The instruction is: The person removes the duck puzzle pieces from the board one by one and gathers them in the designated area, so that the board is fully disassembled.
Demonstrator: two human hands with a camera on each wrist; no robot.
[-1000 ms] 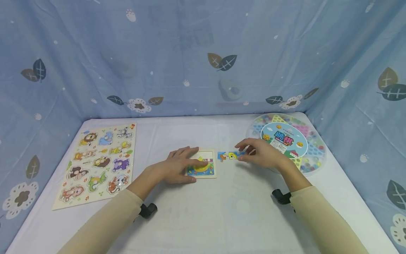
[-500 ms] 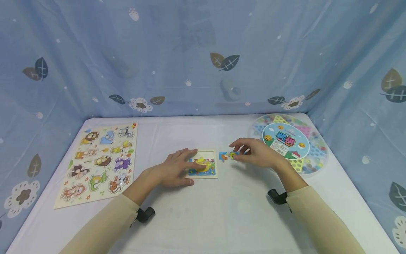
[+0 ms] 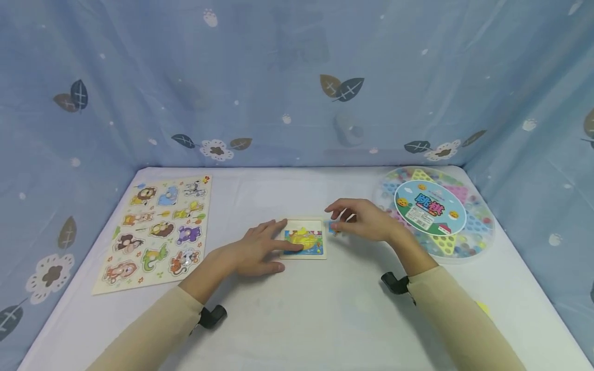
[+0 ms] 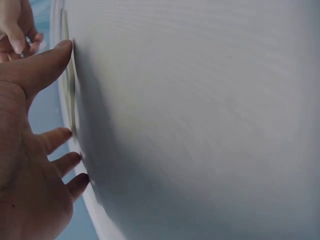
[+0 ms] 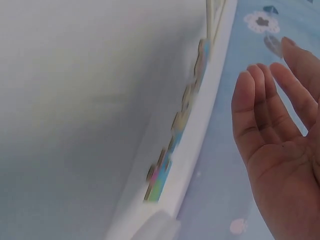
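A small wooden jigsaw puzzle (image 3: 303, 258) lies mid-table, its lower part filled with pieces showing a yellow picture (image 3: 307, 239) and its upper strip bare. My left hand (image 3: 257, 251) rests at its left side, index finger stretched over the pieces and thumb near the lower left corner. Just right of the frame, my right hand (image 3: 364, 220) hovers with loosely bent fingers. Beneath it a loose blue puzzle piece (image 3: 331, 227) peeks out. Several loose pieces (image 5: 182, 120) lie in a row in the right wrist view, apart from the right hand (image 5: 280, 117); nothing shows between its fingers.
An animal peg puzzle board (image 3: 158, 233) lies on the left. A round Chinese checkers set (image 3: 430, 206) in clear packaging sits at the back right. A yellow object (image 3: 482, 307) is partly hidden by the right sleeve. Blue patterned curtains (image 3: 278, 77) close in the back and sides.
The right hand has moved left toward the puzzle frame, covering more of the loose pieces. The left hand has shifted slightly left relative to the frame. The whole head view has turned a little left.
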